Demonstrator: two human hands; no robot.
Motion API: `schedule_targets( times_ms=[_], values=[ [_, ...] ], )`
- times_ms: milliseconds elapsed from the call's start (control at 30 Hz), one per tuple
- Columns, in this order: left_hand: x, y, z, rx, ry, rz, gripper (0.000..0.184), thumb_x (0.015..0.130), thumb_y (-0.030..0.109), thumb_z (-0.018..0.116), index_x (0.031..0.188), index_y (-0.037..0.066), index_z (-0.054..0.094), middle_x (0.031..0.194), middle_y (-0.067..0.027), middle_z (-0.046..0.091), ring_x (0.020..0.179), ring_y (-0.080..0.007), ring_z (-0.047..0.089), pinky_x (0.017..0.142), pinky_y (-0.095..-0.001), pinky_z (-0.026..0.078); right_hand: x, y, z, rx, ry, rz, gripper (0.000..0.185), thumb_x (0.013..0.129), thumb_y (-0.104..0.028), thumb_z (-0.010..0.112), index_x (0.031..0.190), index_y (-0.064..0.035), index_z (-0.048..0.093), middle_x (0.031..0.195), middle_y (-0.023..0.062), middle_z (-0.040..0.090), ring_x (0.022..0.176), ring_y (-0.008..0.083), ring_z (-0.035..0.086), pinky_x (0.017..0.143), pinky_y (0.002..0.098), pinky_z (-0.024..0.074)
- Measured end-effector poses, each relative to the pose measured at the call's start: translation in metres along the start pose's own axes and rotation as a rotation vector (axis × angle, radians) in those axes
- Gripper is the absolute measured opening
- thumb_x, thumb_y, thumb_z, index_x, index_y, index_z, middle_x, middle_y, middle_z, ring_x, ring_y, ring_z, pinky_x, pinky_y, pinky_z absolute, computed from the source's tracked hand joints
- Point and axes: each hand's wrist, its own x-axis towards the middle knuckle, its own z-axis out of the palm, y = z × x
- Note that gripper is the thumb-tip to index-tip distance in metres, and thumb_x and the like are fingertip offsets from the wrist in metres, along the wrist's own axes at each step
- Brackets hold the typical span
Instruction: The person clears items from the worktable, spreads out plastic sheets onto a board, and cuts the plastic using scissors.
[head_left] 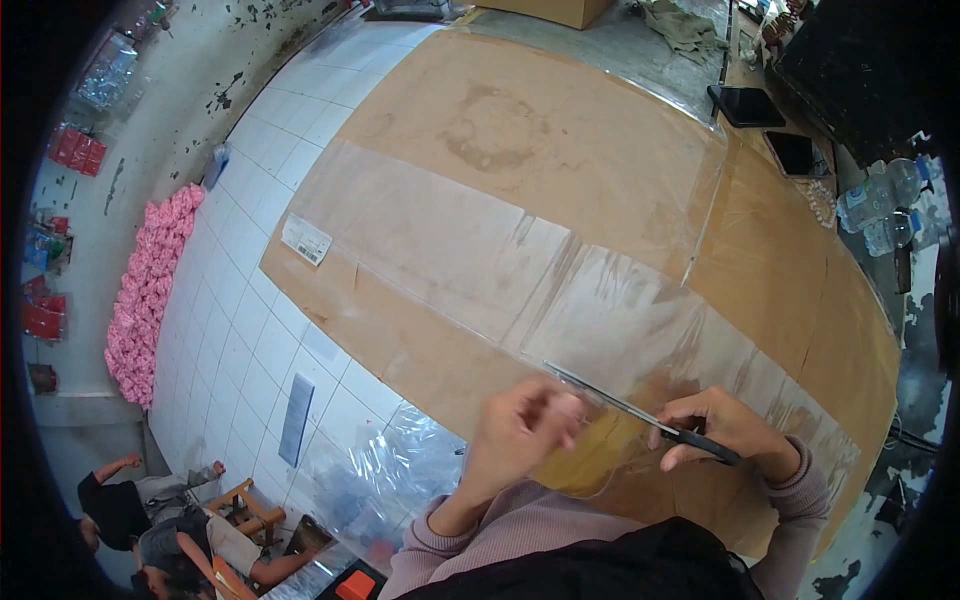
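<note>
Near edge of the cardboard [430, 350]: both hands are above it, close together, in front of the person's sleeves.
Right hand [715, 428]: closed around the black handle of the scissors [640, 411], whose blades point toward the left hand.
Left hand [530, 425]: fingers curled inward beside the blades; whether they pinch any film cannot be told.
Film [470, 240]: a long, clear, creased strip running diagonally over the cardboard and passing beneath the scissors.
Label [306, 240]: white with dark print, near the film's far left end.
Yellow patch [597, 452]: below the blades, between the hands.
Left side: a heap of clear plastic [385, 462] on white tiles [262, 355], a grey-blue strip [297, 419] and a pink bundle [155, 295] farther off.
Upper right: two phones [747, 107] near each other, with plastic bottles [872, 203] beyond them.
Lower left corner: two people [120, 510], beside a wooden stool [245, 508].
</note>
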Motion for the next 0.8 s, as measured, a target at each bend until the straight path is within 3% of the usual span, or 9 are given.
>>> schedule_targets(
  times_ms=[33, 133, 333, 800],
  values=[
    [0.002, -0.001, -0.006, 0.059, 0.115, 0.094, 0.03, 0.096, 0.023, 0.043, 0.089, -0.003, 0.057, 0.06, -0.0056, 0.057, 0.05, -0.0084, 0.053, 0.05, -0.0205, 0.044, 0.0, 0.0, 0.0, 0.0, 0.002, -0.001, 0.034, 0.071, -0.032, 0.077, 0.086, -0.0041, 0.064, 0.061, -0.0041, 0.048, 0.056, 0.0042, 0.041, 0.051, 0.0215, 0.0331],
    [0.015, -0.003, -0.03, -0.261, 0.169, -0.016, 0.026, 0.096, 0.017, 0.042, 0.085, -0.003, 0.055, 0.065, -0.0069, 0.058, 0.053, -0.0092, 0.055, 0.053, -0.0209, 0.046, 0.001, -0.001, -0.002, -0.006, -0.01, -0.009, 0.033, 0.072, -0.031, 0.077, 0.086, -0.004, 0.064, 0.062, -0.0039, 0.049, 0.057, 0.0042, 0.042, 0.052, 0.0211, 0.0339],
    [0.023, 0.001, -0.034, -0.132, 0.118, -0.032, 0.028, 0.097, 0.02, 0.042, 0.079, 0.002, 0.053, 0.058, -0.0048, 0.055, 0.046, -0.0069, 0.049, 0.047, -0.0212, 0.046, -0.001, -0.005, -0.005, 0.077, -0.037, 0.019, 0.031, 0.076, -0.029, 0.074, 0.086, -0.0023, 0.062, 0.065, -0.0046, 0.051, 0.059, 0.0034, 0.044, 0.052, 0.0192, 0.0341],
    [0.019, 0.002, -0.038, -0.173, 0.022, -0.08, 0.027, 0.095, 0.015, 0.045, 0.076, -0.001, 0.055, 0.054, -0.0031, 0.053, 0.039, -0.0026, 0.042, 0.041, -0.0177, 0.041, 0.008, -0.007, -0.003, 0.173, -0.098, 0.048, 0.03, 0.077, -0.028, 0.073, 0.088, -0.0022, 0.061, 0.065, -0.0049, 0.05, 0.057, 0.0028, 0.043, 0.05, 0.0194, 0.0329]
  ],
)
